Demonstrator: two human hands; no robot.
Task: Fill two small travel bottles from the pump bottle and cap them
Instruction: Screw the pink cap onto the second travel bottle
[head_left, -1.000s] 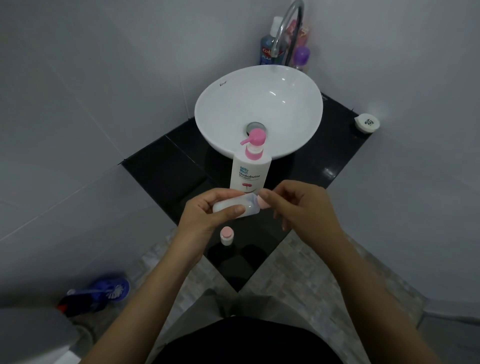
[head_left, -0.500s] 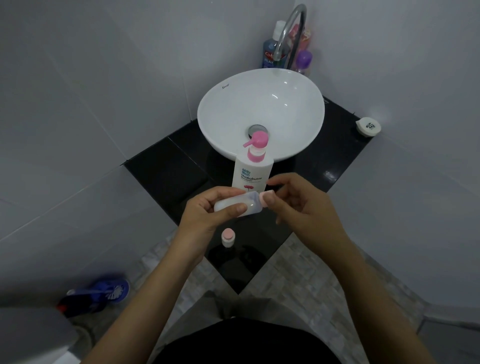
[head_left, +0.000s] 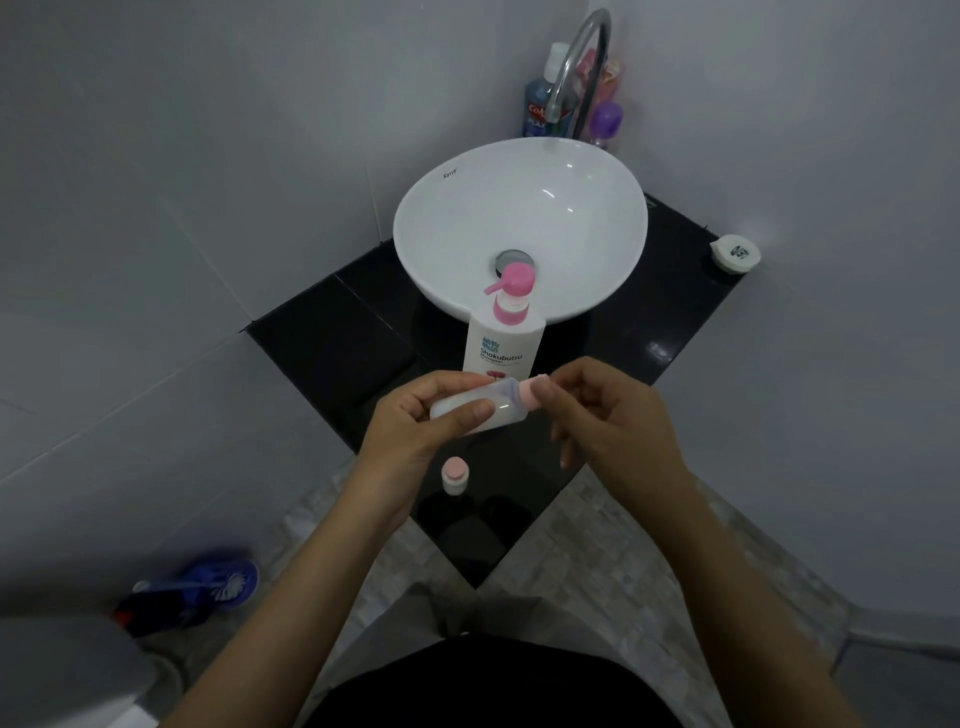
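Observation:
My left hand (head_left: 415, 421) holds a small clear travel bottle (head_left: 498, 408) on its side, over the black counter. Thumb and fingers of my right hand (head_left: 608, 410) pinch the pink cap (head_left: 530, 391) at the bottle's right end. A second small travel bottle (head_left: 455, 474) with a pink cap stands upright on the counter just below my hands. The white pump bottle (head_left: 503, 338) with a pink pump head stands behind my hands, against the front of the basin.
A white round basin (head_left: 441, 218) sits on the black corner counter (head_left: 322, 338) under a chrome tap (head_left: 582, 57). Several toiletry bottles (head_left: 605, 117) stand behind the tap. A small white container (head_left: 734, 253) is at the counter's right corner. A blue toilet brush (head_left: 208, 587) lies on the floor.
The view has tilted down a little. My right fingers have shifted slightly on the pink cap; the bottle stays in my left hand.

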